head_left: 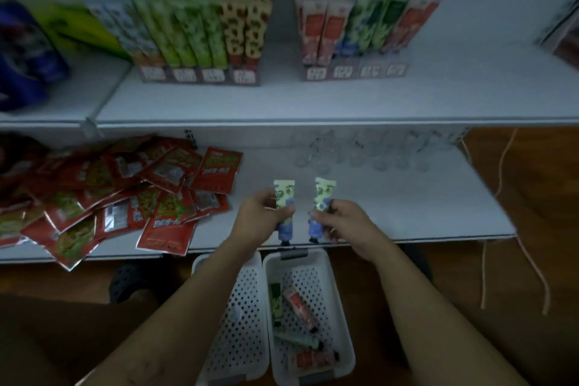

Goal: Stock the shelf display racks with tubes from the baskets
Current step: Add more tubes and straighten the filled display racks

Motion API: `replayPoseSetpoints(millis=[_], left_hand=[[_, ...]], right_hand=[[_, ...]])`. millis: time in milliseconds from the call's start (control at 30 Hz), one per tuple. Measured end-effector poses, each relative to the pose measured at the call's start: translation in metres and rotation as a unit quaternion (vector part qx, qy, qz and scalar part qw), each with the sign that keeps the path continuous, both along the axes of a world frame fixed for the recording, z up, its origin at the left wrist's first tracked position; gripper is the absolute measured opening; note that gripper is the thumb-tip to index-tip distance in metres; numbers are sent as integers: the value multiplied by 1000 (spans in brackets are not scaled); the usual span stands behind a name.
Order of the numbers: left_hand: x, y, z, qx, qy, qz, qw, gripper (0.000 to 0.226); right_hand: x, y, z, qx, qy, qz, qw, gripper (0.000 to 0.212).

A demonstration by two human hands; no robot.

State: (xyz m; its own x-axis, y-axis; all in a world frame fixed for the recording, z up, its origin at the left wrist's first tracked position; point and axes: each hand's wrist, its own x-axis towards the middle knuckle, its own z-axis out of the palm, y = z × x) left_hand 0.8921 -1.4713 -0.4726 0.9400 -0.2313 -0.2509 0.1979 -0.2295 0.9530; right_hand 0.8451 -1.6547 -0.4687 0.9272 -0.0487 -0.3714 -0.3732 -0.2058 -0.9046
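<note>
Currently, view: I read the scene from the head camera, looking down over both forearms at a white shelving unit; the upper area is blurred.
Left hand (257, 219): fingers and thumb curled around the middle of the left tube (283, 194); firm grip, nothing else held.
Right hand (347, 226): fingers curled around the middle of the right tube (324, 193); I see the thumb on its near face.
Held tubes: both upright, crimped pale-green end up, blue body and dark cap down; side by side, apart, above the front edge of the lower shelf (391, 204).
Right basket (316, 282): white, perforated, on the floor just below the lower shelf's front edge; loose tubes (297, 307) lie in it, red and green ones.
Left basket (244, 307): touching the right basket's left wall; I cannot tell what, if anything, lies in it.
Left display rack (200, 75): on the upper shelf (282, 100), left of centre, filled with rows of green, pale and spotted tubes.
Right display rack (354, 70): same shelf, right of centre, well apart from the left rack; red, green and blue tubes stand in it.
Red sachets (125, 197): heaped on the lower shelf's left half, some overhanging its front edge.
Clear items (360, 150): along the lower shelf's back edge; too blurred for me to identify.
</note>
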Motion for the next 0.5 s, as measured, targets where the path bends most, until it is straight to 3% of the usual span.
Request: replayPoseSetpoints(millis=[167,300,433,500], left_hand=[[19,-18,83,12,-133,-45,990,26],[32,-34,150,34,-218,-41,974,61],[47,-49,208,68,-277,-42,958,26],[56,-57,229,93,-309,-48,945,34]], right_hand=[[17,-16,81,-19,-112,-21,993,11],[33,-31,149,-65,-179,-8,982,12],[52,-56,212,-144,-206,34,967,21],[60,-70,235,-185,-227,25,956,29]])
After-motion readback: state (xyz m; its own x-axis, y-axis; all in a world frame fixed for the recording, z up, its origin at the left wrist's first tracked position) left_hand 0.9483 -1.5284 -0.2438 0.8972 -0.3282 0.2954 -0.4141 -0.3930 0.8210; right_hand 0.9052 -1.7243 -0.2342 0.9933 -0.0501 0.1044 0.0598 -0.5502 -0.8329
